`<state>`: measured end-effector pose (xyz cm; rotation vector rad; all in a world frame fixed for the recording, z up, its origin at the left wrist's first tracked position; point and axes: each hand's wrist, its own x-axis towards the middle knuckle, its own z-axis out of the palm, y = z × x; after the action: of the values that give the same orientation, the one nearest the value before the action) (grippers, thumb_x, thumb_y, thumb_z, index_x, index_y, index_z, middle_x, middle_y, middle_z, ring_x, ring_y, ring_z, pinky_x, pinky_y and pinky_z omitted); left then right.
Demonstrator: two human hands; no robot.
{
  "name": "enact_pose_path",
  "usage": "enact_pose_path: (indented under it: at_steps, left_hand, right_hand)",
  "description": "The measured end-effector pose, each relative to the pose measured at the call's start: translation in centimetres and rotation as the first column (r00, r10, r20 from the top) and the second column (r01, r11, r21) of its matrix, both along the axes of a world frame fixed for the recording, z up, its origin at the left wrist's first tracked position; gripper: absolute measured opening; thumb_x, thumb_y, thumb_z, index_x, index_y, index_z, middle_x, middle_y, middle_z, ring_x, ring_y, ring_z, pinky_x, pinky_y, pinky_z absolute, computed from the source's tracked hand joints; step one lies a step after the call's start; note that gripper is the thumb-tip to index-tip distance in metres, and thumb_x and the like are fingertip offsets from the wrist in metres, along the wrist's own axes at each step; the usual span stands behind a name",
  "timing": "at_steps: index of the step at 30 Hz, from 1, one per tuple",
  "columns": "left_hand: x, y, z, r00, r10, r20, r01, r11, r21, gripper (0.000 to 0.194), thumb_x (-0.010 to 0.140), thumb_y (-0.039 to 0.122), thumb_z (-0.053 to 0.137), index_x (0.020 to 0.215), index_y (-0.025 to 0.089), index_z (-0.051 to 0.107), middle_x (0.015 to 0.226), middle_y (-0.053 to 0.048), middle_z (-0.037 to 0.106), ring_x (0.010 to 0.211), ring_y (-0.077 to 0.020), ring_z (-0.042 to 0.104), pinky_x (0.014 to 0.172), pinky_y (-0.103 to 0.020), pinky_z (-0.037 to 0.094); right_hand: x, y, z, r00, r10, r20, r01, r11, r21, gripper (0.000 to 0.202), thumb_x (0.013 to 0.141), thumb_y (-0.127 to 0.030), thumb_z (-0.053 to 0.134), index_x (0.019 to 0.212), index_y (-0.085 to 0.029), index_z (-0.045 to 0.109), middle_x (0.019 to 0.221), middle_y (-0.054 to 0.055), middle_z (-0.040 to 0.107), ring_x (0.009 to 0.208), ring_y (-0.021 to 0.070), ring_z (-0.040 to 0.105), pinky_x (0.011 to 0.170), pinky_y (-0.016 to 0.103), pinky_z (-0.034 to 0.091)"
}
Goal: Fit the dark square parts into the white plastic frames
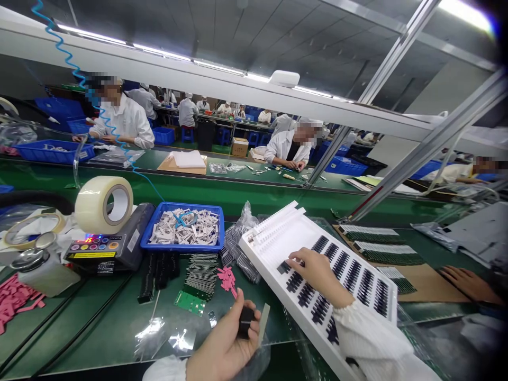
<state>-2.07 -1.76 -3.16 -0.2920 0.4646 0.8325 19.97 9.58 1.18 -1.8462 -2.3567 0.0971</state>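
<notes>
In the lower middle, my left hand (228, 338) is palm up, its fingers curled round a small black block-like part (246, 321). A pale narrow strip (263, 324) stands beside those fingertips; whether they touch it I cannot tell. My right hand (317, 275) reaches over a tilted white tray (273, 238), thumb and forefinger pinched at a black piece (283, 266) near its left side. Rows of similar black parts (353, 269) fill much of the tray. Its upper left slots show only white.
Left of the tray are pink strips (227, 279), a green circuit board (190, 302), stacked boards (201, 272) and a blue bin (182, 246) of white pieces. A tape roll (93, 203) rests on a dark control box (107, 248). Another person's hand (470, 283) is at right, beside cardboard (432, 280).
</notes>
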Motion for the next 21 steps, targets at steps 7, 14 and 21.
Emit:
enact_pose_path:
  at_steps: [7,14,21]
  left_hand:
    - [0.0,0.3,0.1,0.999,-0.032,-0.019,0.032,0.999,-0.023,0.028,0.076,0.041,0.063,0.071,0.014,0.056,0.058,-0.001,0.055,0.046,-0.0027,0.049,0.043,-0.009,0.042]
    - [0.4,0.2,0.7,0.989,0.023,-0.147,-0.024,1.0,-0.003,0.027,0.077,0.038,0.064,0.075,0.013,0.056,0.064,-0.006,0.063,0.061,-0.0106,0.063,0.057,-0.017,0.053]
    - [0.0,-0.1,1.0,0.972,0.039,-0.232,-0.029,0.998,0.048,0.032,0.075,0.042,0.065,0.08,0.012,0.056,0.061,-0.005,0.064,0.053,-0.0125,0.062,0.052,-0.02,0.051]
  right_hand:
    - [0.4,0.6,-2.0,0.998,0.049,0.032,-0.051,0.995,0.082,0.029,0.084,-0.028,0.045,0.068,-0.021,0.068,0.074,0.005,0.064,0.074,0.0217,0.058,0.085,0.045,0.033]
    - [-4.5,-2.7,2.3,0.954,0.212,-0.213,-0.205,0.977,0.054,0.021,0.084,-0.026,0.049,0.079,-0.019,0.067,0.08,0.005,0.063,0.08,0.0201,0.057,0.085,0.04,0.037]
    - [-10.0,-5.6,2.2,0.797,0.304,-0.521,-0.522,0.782,-0.342,0.011,0.075,-0.014,0.058,0.072,-0.016,0.068,0.073,0.001,0.058,0.069,0.0124,0.055,0.064,0.023,0.043]
